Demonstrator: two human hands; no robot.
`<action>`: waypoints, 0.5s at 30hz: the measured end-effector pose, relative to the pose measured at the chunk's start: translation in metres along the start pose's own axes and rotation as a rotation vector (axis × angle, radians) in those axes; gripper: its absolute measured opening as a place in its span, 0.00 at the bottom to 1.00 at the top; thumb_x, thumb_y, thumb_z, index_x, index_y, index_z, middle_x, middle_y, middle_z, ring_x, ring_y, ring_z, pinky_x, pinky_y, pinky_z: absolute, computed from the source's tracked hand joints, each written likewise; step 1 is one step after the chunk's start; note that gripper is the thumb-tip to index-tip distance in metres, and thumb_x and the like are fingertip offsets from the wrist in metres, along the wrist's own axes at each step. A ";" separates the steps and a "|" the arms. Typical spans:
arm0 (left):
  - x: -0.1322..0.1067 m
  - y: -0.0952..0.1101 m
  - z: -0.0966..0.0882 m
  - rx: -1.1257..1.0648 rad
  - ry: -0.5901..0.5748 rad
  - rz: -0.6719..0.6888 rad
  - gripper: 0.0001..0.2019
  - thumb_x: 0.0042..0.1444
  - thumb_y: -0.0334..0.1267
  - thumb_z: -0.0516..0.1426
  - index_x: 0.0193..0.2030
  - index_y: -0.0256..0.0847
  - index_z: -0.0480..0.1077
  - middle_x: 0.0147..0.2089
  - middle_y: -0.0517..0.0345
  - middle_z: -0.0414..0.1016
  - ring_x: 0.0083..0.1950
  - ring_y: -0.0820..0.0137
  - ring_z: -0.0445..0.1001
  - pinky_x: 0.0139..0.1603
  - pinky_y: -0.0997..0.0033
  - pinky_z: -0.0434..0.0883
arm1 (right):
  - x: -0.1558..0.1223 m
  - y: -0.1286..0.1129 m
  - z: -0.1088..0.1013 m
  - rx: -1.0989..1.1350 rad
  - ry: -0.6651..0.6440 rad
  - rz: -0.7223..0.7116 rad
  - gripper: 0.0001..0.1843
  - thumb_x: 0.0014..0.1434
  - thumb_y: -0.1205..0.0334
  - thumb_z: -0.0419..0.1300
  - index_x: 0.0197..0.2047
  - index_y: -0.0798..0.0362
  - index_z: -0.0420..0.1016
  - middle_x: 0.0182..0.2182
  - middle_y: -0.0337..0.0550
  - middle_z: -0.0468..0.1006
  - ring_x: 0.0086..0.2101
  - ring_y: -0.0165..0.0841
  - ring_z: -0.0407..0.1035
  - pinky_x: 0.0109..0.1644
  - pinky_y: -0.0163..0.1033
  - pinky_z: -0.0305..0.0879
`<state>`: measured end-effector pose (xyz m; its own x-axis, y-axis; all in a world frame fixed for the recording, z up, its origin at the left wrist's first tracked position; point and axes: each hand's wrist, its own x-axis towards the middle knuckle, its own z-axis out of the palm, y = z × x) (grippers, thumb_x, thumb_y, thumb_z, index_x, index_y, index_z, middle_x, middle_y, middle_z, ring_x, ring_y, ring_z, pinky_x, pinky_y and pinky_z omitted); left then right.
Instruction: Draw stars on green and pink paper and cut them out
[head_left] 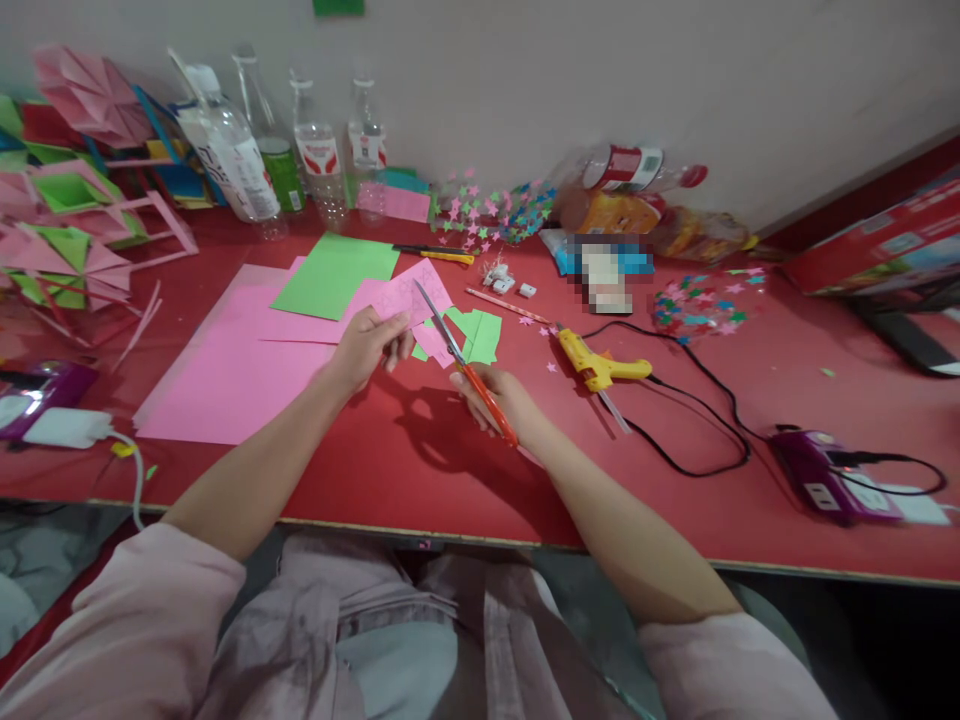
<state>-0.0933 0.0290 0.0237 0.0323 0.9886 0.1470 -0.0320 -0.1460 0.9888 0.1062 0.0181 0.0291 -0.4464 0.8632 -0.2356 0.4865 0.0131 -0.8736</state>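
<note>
My left hand (367, 350) pinches a small piece of pink paper (401, 296) with faint shapes drawn on it. Orange-handled scissors (487, 402) are in my right hand (514, 400), their blades pointing up and left across the paper's right side. Whether the blades bite into the paper, I cannot tell. Beneath the blades lie green paper scraps (480, 335) and another pink piece (442, 345). A green sheet (341, 270) rests on large pink sheets (232, 360) left of my hands.
A yellow glue gun (600, 365) with a black cord lies at right, near a purple power strip (832, 475). Behind are a utility knife (435, 254), a pencil (506, 303) and bags of paper stars (709, 303). Plastic bottles (319, 150) and folded paper crafts (75, 220) stand along the wall.
</note>
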 end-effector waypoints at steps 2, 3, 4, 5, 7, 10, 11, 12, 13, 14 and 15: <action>0.000 0.000 0.000 0.004 -0.001 0.004 0.22 0.56 0.44 0.54 0.15 0.36 0.64 0.13 0.62 0.65 0.11 0.84 0.57 0.13 0.82 0.52 | 0.000 -0.001 0.001 -0.001 0.001 0.000 0.25 0.55 0.36 0.51 0.27 0.50 0.55 0.14 0.29 0.56 0.16 0.25 0.53 0.21 0.34 0.51; -0.001 0.000 0.001 0.007 -0.006 0.003 0.22 0.57 0.44 0.54 0.14 0.36 0.64 0.13 0.62 0.64 0.11 0.84 0.57 0.13 0.82 0.52 | 0.000 -0.001 0.001 -0.002 0.000 -0.003 0.25 0.55 0.36 0.50 0.27 0.50 0.54 0.14 0.29 0.56 0.16 0.26 0.53 0.22 0.34 0.51; -0.001 0.000 0.001 0.012 -0.014 0.001 0.22 0.57 0.44 0.54 0.14 0.36 0.64 0.13 0.62 0.64 0.11 0.84 0.57 0.13 0.82 0.52 | 0.000 -0.001 0.001 -0.005 0.000 -0.010 0.25 0.55 0.35 0.50 0.27 0.50 0.54 0.14 0.29 0.56 0.16 0.26 0.54 0.22 0.34 0.51; -0.001 0.000 0.001 0.016 -0.023 -0.003 0.22 0.57 0.44 0.54 0.14 0.37 0.64 0.13 0.62 0.64 0.11 0.84 0.57 0.13 0.82 0.52 | 0.000 0.000 0.001 -0.012 0.001 -0.019 0.25 0.55 0.35 0.50 0.27 0.49 0.54 0.14 0.29 0.56 0.17 0.26 0.54 0.22 0.34 0.51; -0.002 0.000 0.002 0.018 -0.043 -0.006 0.22 0.56 0.45 0.55 0.15 0.37 0.64 0.13 0.62 0.65 0.11 0.84 0.57 0.13 0.82 0.52 | 0.000 0.000 0.001 -0.033 0.007 -0.036 0.24 0.55 0.36 0.50 0.27 0.49 0.55 0.15 0.30 0.58 0.17 0.26 0.55 0.22 0.34 0.52; -0.002 0.000 0.004 0.003 -0.067 -0.001 0.23 0.56 0.48 0.56 0.14 0.37 0.63 0.14 0.63 0.65 0.11 0.84 0.57 0.13 0.81 0.52 | 0.000 0.001 0.001 -0.054 0.013 -0.047 0.24 0.55 0.36 0.50 0.28 0.49 0.55 0.16 0.30 0.59 0.18 0.27 0.56 0.23 0.34 0.53; -0.002 -0.001 0.004 -0.001 -0.074 0.001 0.23 0.55 0.48 0.56 0.14 0.37 0.63 0.14 0.63 0.65 0.11 0.84 0.57 0.13 0.81 0.52 | 0.000 0.002 0.001 -0.054 0.012 -0.046 0.24 0.55 0.36 0.50 0.28 0.49 0.55 0.16 0.30 0.59 0.18 0.27 0.56 0.23 0.34 0.53; -0.002 -0.001 0.004 -0.001 -0.079 0.002 0.23 0.55 0.48 0.56 0.14 0.37 0.63 0.14 0.63 0.65 0.11 0.84 0.57 0.13 0.81 0.52 | -0.001 0.002 0.001 -0.051 0.012 -0.044 0.24 0.55 0.36 0.50 0.28 0.49 0.55 0.16 0.30 0.59 0.18 0.26 0.56 0.23 0.34 0.53; -0.002 -0.002 0.004 0.001 -0.084 0.001 0.23 0.55 0.49 0.56 0.15 0.37 0.64 0.14 0.63 0.65 0.11 0.84 0.57 0.13 0.81 0.52 | -0.001 0.001 0.001 -0.044 0.010 -0.040 0.24 0.55 0.36 0.50 0.28 0.49 0.55 0.16 0.30 0.59 0.17 0.26 0.56 0.22 0.34 0.53; -0.002 -0.003 0.004 0.005 -0.088 -0.002 0.23 0.56 0.49 0.56 0.15 0.37 0.64 0.13 0.63 0.65 0.11 0.84 0.58 0.13 0.81 0.51 | -0.001 0.001 0.002 -0.031 0.008 -0.033 0.24 0.55 0.36 0.50 0.28 0.49 0.55 0.15 0.29 0.59 0.17 0.26 0.56 0.22 0.34 0.53; -0.002 -0.004 0.004 0.008 -0.092 -0.007 0.23 0.56 0.48 0.55 0.15 0.37 0.65 0.13 0.63 0.64 0.11 0.84 0.58 0.13 0.81 0.51 | -0.002 0.000 0.002 -0.013 0.006 -0.024 0.24 0.56 0.36 0.50 0.28 0.49 0.55 0.15 0.29 0.58 0.16 0.26 0.55 0.22 0.33 0.52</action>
<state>-0.0894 0.0273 0.0194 0.1237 0.9822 0.1414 -0.0230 -0.1396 0.9899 0.1056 0.0157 0.0282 -0.4535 0.8656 -0.2122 0.4855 0.0403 -0.8733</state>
